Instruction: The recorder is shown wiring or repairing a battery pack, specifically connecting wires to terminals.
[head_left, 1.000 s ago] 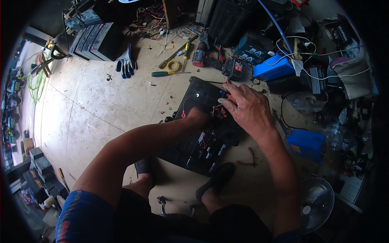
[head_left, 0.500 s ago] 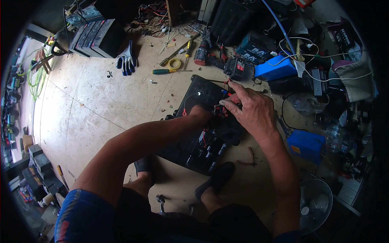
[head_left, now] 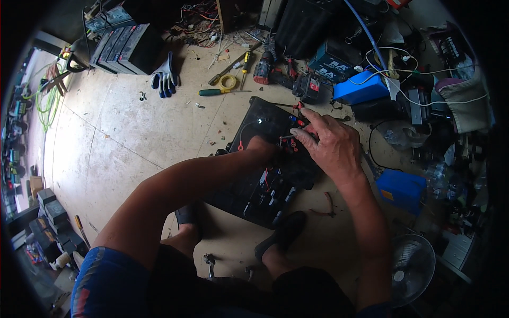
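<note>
A black casing lies on the floor in front of me, with wires, red-covered terminals and small grey parts in it. My left hand reaches down into its middle; the fingers are hidden in shadow. Over its right side, my right hand is curled with the thumb bent in. A thin rod-like tool sticks out by that thumb toward the terminals; its grip is hidden in the hand. Near the right index fingertip is a red-ended dark lead. A red wire with a red terminal lies left of my left hand.
Beyond the casing lie a green-handled screwdriver, a yellow tape roll, a cordless drill and a glove. Red-handled pliers lie near my foot. Blue packs and a fan stand at right.
My right hand has shifted very slightly, and the thin rod by its thumb shows more plainly. The left arm stays nearly still.
</note>
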The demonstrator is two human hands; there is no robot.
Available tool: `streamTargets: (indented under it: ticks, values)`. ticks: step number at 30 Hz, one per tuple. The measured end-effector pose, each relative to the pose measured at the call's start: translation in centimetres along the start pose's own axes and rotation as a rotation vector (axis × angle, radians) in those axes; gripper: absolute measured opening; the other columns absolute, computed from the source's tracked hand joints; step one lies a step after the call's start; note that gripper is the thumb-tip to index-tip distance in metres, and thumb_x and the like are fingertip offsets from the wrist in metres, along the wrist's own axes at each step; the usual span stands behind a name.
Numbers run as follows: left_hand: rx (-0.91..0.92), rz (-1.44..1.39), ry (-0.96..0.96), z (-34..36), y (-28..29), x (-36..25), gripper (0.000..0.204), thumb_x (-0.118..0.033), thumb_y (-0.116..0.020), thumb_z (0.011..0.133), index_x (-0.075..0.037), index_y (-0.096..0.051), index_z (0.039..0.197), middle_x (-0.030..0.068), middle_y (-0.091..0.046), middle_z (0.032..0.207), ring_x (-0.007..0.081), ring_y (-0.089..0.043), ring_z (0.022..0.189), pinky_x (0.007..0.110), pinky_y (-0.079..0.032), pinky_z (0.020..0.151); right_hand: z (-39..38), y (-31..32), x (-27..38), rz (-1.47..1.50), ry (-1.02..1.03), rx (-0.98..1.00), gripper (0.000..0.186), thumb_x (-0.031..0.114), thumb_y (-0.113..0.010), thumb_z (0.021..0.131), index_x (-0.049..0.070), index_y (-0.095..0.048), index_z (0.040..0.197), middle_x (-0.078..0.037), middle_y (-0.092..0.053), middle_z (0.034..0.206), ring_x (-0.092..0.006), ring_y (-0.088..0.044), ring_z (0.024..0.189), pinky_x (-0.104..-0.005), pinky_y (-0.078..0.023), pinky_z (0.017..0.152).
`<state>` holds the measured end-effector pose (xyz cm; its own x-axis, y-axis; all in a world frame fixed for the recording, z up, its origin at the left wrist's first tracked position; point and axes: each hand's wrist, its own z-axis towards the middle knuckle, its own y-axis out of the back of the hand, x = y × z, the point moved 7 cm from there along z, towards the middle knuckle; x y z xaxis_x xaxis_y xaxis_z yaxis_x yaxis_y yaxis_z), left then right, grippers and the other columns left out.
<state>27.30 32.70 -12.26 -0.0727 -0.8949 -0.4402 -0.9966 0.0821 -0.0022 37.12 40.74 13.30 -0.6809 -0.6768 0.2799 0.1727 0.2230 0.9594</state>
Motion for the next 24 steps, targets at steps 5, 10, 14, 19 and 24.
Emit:
streamTargets:
  ticks: [5, 10, 14, 19, 24]
  values:
    - [-0.016, -0.020, 0.015, -0.3, 0.5, 0.2, 0.032, -0.033, -0.071, 0.096, -0.004, -0.071, 0.082, 0.0080, -0.072, 0.071, 0.0171, -0.070, 0.056, 0.030, -0.057, 0.051, 0.1, 1.1, 0.6, 0.225, 0.023, 0.038, 0.056, 0.023, -0.077, 0.086, 0.006, -0.057, 0.135, -0.007, -0.071, 0.097, -0.0262, -0.071, 0.091, -0.0399, -0.055, 0.083]
    - [0.028, 0.152, -0.082, 2.6, 0.4, 0.8, 0.032, -0.033, -0.071, 0.095, -0.002, -0.071, 0.088, 0.0096, -0.072, 0.073, 0.0207, -0.071, 0.058, 0.032, -0.058, 0.051, -0.3, 1.0, 0.9, 0.077, 0.020, -0.032, 0.055, 0.022, -0.077, 0.086, 0.006, -0.057, 0.135, -0.005, -0.071, 0.093, -0.0254, -0.070, 0.089, -0.0394, -0.055, 0.084]
    - [0.019, -0.008, -0.065, 2.0, -0.5, 0.6, 0.032, -0.028, -0.078, 0.090, 0.003, -0.070, 0.088, 0.0139, -0.072, 0.074, 0.0262, -0.072, 0.061, 0.036, -0.060, 0.052, -0.3, 0.7, 0.3, 0.144, 0.053, -0.047, 0.053, 0.024, -0.077, 0.088, 0.007, -0.058, 0.134, -0.004, -0.072, 0.087, -0.0246, -0.071, 0.089, -0.0395, -0.055, 0.084]
    - [0.002, -0.023, -0.008, 0.5, 0.3, 0.4, 0.032, -0.028, -0.079, 0.089, 0.002, -0.070, 0.086, 0.0142, -0.072, 0.077, 0.0258, -0.073, 0.063, 0.036, -0.060, 0.053, -0.1, 1.8, 1.1, 0.128, 0.156, -0.320, 0.046, 0.026, -0.077, 0.088, 0.007, -0.063, 0.127, -0.005, -0.071, 0.082, -0.0249, -0.071, 0.077, -0.0383, -0.057, 0.072]
    - [-0.013, -0.059, -0.034, 0.7, 0.3, 0.4, 0.030, -0.027, -0.079, 0.089, 0.002, -0.070, 0.086, 0.0138, -0.073, 0.078, 0.0255, -0.073, 0.063, 0.037, -0.061, 0.054, 0.0, 0.8, 0.2, 0.084, 0.024, -0.030, 0.053, 0.024, -0.077, 0.087, 0.006, -0.058, 0.133, -0.011, -0.070, 0.101, -0.0274, -0.070, 0.094, -0.0401, -0.055, 0.082]
